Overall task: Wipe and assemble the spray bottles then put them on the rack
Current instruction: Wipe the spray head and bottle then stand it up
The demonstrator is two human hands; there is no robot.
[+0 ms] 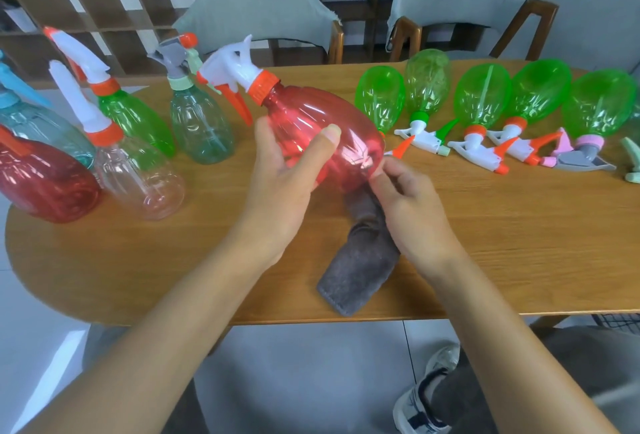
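My left hand (280, 177) grips a red spray bottle (311, 121) tilted above the wooden table (173, 260), its white and orange trigger head (239, 73) pointing up and left. My right hand (405, 205) holds a grey cloth (360, 260) at the bottle's base; the cloth hangs down onto the table. Several assembled bottles stand at the left: a red one (41, 184), a clear one (142, 177), a green one (135, 121) and a pale teal one (201, 132). Several green bottles (481, 97) lie in a row at the right with their trigger heads (474, 153) toward me.
Two grey-covered chairs (263, 3) stand behind the table. A wooden cubby shelf (104, 7) fills the back left. The table's front edge runs just below the cloth. A shoe (426, 395) shows on the floor below.
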